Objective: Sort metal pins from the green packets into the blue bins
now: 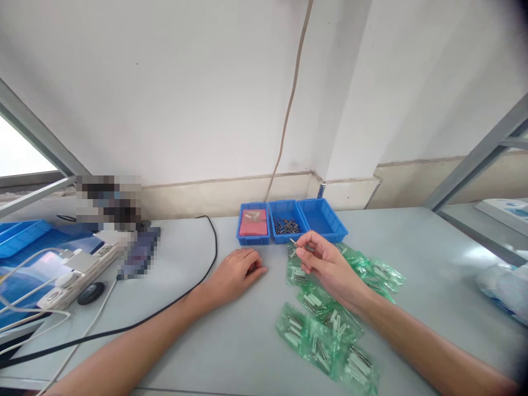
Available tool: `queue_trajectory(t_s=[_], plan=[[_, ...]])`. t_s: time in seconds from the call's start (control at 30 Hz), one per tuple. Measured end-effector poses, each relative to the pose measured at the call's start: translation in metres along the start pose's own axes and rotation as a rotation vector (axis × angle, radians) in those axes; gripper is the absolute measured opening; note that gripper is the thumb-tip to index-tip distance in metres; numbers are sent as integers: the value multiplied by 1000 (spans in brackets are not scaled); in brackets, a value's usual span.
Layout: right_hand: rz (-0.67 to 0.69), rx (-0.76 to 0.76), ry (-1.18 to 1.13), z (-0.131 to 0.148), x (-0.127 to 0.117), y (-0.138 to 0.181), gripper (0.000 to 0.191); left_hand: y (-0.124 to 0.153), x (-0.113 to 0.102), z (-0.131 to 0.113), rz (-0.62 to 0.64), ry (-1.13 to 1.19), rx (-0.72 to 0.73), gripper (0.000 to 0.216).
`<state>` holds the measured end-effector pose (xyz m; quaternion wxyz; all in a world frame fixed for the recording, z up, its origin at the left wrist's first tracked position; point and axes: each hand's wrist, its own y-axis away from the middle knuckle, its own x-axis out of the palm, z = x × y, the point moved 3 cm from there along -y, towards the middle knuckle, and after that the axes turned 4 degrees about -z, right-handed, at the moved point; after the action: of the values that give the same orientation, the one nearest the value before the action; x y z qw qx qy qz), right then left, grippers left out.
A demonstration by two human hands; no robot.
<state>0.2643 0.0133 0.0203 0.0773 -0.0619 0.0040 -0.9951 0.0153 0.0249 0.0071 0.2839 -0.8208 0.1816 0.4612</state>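
Left hand (237, 273) rests palm-down and empty on the grey worktop (433, 258); right hand (328, 264) pinches a metal pin (292, 241) near three blue trays (322, 217) at the white wall (185, 110); green bags (322, 335) lie beneath it.

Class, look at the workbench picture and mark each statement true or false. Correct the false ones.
1. The right hand pinches a small metal pin in its fingertips. True.
2. The left hand is raised well above the table. False: it rests on the table, holding nothing.
3. The middle blue bin holds small dark metal parts. True.
4. The rightmost blue bin is heaped with pins. False: it looks empty.
5. The green bags are packed inside a bin. False: they lie spread on the table, around and under the right hand and forearm.
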Motion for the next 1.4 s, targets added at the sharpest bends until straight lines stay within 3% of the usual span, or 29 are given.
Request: queue_trajectory(t_s=[0.97,1.4], plan=[[-22,61,-174,4,2,-2,17,1,1,1,-4,-7,11,22],[-31,131,-306,6,4,-3,38,2,1,1,-13,-16,15,21]])
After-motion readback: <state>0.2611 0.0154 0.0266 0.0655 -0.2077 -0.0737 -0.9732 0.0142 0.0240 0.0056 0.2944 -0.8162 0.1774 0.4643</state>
